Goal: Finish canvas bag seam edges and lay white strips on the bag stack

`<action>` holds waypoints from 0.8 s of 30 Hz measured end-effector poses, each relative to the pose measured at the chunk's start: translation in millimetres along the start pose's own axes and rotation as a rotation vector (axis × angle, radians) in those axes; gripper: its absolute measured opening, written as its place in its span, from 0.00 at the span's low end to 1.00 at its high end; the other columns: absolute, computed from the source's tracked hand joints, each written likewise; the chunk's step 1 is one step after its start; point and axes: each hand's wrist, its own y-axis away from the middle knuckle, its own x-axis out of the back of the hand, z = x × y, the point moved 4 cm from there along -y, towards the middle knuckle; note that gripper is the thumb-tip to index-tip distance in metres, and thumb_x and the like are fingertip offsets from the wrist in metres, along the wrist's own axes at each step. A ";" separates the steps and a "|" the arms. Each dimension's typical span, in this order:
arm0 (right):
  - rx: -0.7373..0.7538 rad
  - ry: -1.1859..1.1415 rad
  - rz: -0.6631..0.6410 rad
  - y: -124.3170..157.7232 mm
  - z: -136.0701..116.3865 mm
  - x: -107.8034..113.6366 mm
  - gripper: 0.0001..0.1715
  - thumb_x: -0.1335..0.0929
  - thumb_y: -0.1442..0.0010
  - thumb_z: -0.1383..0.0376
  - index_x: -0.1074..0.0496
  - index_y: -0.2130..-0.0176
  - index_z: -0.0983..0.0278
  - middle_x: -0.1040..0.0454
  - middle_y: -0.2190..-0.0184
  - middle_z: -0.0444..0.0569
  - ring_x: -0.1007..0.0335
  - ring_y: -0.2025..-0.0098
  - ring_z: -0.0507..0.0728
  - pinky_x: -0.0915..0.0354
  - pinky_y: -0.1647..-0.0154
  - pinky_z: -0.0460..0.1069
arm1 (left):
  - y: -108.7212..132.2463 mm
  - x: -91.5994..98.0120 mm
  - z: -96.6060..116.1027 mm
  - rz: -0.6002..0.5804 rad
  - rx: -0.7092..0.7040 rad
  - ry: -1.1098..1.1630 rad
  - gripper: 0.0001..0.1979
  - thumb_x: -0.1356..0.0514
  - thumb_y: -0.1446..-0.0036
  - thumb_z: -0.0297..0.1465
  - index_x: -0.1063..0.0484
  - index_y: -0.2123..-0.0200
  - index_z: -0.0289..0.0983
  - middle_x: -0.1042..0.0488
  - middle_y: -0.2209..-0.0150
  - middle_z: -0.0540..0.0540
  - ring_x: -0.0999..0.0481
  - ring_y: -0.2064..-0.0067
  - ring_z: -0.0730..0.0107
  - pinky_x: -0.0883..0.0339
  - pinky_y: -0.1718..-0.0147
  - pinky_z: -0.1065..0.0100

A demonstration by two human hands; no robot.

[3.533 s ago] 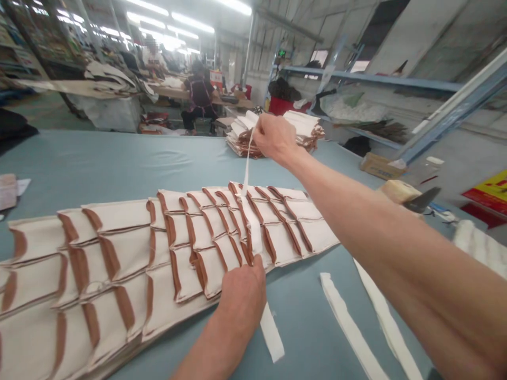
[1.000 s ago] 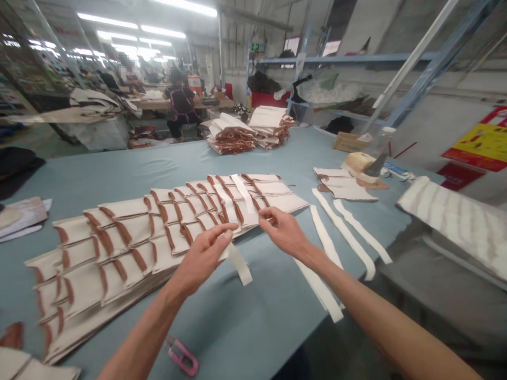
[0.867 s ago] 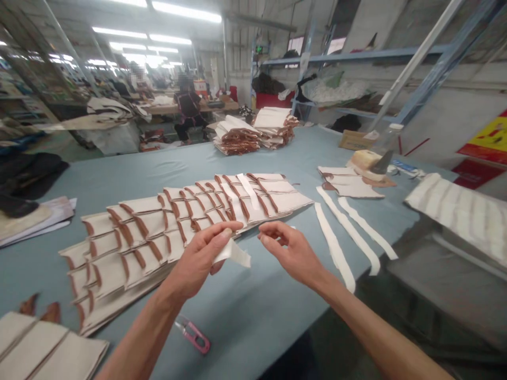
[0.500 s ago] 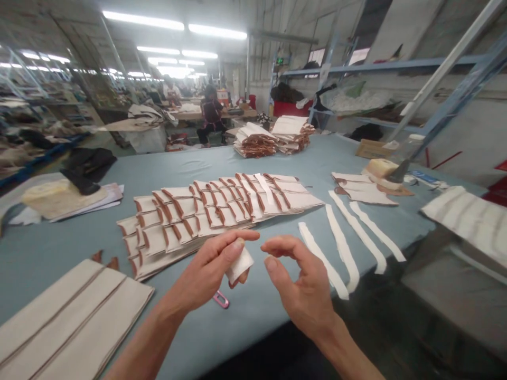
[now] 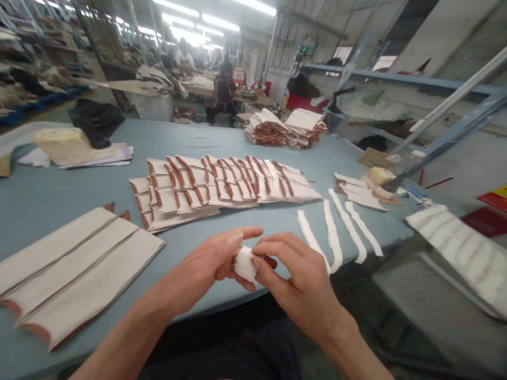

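Above the near edge of the table, a small white folded piece (image 5: 245, 264) sits between my two hands; whether it is cloth or paper I cannot tell. My left hand (image 5: 216, 258) holds it from the left against its fingers, with the index finger stretched out to the right above it. My right hand (image 5: 297, 274) pinches the piece at its right edge with thumb and fingers. Just beyond lie overlapping rows of cream fabric pieces with brown edges (image 5: 209, 182). Several loose white strips (image 5: 332, 237) lie to the right of my hands.
A larger stack of cream panels (image 5: 79, 264) lies at left on the blue-green table (image 5: 186, 140). Two piles of cream and brown pieces (image 5: 304, 126) stand at the back. A yellowish block (image 5: 63, 142) rests on papers at far left. A person (image 5: 224, 92) sits in the background.
My right hand has moved left and closed on the white piece, which my left hand was holding alone. The view has shifted, and the pink object beneath my hands no longer shows.
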 end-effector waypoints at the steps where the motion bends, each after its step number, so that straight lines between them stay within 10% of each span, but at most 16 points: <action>1: -0.020 -0.027 -0.009 1.5 -0.7 0.1 0.06 0.31 0.33 0.72 0.26 0.62 0.61 0.20 0.67 0.45 0.25 0.66 0.55 0.30 0.61 0.51 | 3.4 1.2 -1.2 -0.029 0.005 0.052 0.29 0.39 0.34 0.46 0.30 0.35 0.38 0.21 0.59 0.43 0.21 0.59 0.61 0.21 0.58 0.60; 8: -0.204 -0.134 -0.066 8.7 -3.0 -8.4 0.09 0.33 0.32 0.69 0.25 0.64 0.59 0.19 0.67 0.47 0.24 0.64 0.56 0.30 0.60 0.52 | 21.5 5.0 -4.0 -0.141 -0.004 0.028 0.35 0.36 0.37 0.27 0.40 0.29 0.43 0.20 0.56 0.46 0.21 0.57 0.67 0.23 0.50 0.63; 18: -0.435 -0.288 -0.128 18.5 3.2 -25.0 0.09 0.34 0.32 0.66 0.26 0.66 0.60 0.21 0.68 0.46 0.24 0.64 0.56 0.30 0.63 0.50 | 25.7 2.8 -7.6 -0.036 -0.077 -0.094 0.34 0.36 0.36 0.34 0.40 0.29 0.41 0.23 0.58 0.47 0.22 0.58 0.66 0.21 0.54 0.63; 24: -0.276 -0.197 -0.179 15.2 -9.9 -21.8 0.07 0.34 0.31 0.65 0.25 0.61 0.61 0.21 0.66 0.47 0.25 0.61 0.57 0.32 0.57 0.53 | 25.8 7.3 -10.2 0.073 -0.088 -0.208 0.32 0.40 0.33 0.42 0.37 0.32 0.32 0.21 0.59 0.43 0.21 0.62 0.65 0.22 0.61 0.65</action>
